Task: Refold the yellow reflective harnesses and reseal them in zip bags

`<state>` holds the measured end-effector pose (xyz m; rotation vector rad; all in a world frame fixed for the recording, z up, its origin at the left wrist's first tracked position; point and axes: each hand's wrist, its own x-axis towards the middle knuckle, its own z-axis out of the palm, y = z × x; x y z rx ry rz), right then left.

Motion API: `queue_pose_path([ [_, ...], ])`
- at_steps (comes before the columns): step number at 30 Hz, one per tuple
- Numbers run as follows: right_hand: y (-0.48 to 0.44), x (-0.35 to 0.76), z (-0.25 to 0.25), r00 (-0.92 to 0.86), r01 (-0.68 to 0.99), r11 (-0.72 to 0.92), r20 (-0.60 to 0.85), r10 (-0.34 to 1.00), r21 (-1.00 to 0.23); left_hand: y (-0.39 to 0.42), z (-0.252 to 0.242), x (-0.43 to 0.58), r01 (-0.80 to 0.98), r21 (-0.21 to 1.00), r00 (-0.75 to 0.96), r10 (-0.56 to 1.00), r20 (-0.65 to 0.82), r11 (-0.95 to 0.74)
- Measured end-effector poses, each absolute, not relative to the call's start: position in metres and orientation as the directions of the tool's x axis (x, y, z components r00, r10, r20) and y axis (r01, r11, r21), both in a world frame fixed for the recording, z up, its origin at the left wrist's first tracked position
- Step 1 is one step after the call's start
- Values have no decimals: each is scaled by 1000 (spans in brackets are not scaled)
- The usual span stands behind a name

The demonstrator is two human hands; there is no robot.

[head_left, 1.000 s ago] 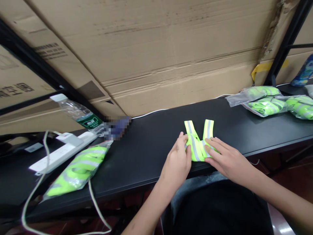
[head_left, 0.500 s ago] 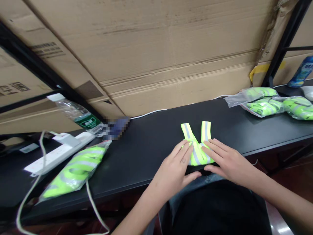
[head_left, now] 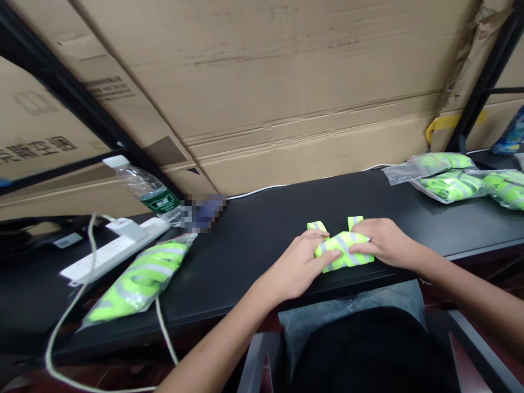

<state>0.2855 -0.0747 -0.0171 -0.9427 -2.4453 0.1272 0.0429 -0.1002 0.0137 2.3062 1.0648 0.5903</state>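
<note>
Both hands meet on a folded neon-yellow fabric strap with grey reflective stripes [head_left: 344,252], which lies on the long black table [head_left: 245,245] close to its near edge, right in front of the person; the left hand [head_left: 301,263] grasps the bundle's left end, fingers laid over the top and thumb along the front; the right hand [head_left: 382,243] is curled over the right end, pinching it; 2 short strap ends stick out behind the fingers. Well to the left lie a clear plastic bag of neon-yellow straps [head_left: 139,278], a white power strip [head_left: 110,251] with a white cable [head_left: 67,327], and a clear plastic water bottle [head_left: 145,188] lying tilted; at the far right sit several more bagged neon straps [head_left: 450,184]; brown cardboard boxes [head_left: 286,98] stand behind the table.
</note>
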Motion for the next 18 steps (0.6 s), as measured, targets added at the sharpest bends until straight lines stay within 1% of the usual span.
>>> queue_pose_path([
  [1,-64,284,-16,-627,599,737,391,674,-312,-89,12,44,552,648,587,797,145,-525],
  [3,-48,282,-16,-625,602,706,331,707,-372,-69,4,45,601,655,508,852,129,-457],
  [6,-39,278,-22,-599,649,661,282,749,-377,-50,-13,46,664,623,439,890,122,-413],
  [9,-39,277,-29,-542,714,624,312,780,-318,-46,-22,48,676,609,414,898,150,-414],
  [11,-40,277,-30,-486,770,592,382,786,-239,-47,-24,49,684,610,390,907,158,-400],
  [13,-40,277,-28,-475,792,592,457,752,-150,-48,-23,50,680,620,388,910,149,-392],
  [15,-41,277,-23,-532,758,648,506,679,-73,-47,-22,51,663,633,409,902,141,-400],
  [16,-44,276,-20,-568,723,689,523,635,-53,-46,-22,51,652,639,423,895,141,-409],
  [17,-47,276,-17,-589,685,726,544,597,-57,-45,-21,51,639,645,437,888,144,-419],
  [18,-52,274,-15,-590,651,754,568,574,-85,-44,-21,51,627,651,448,882,149,-429],
])
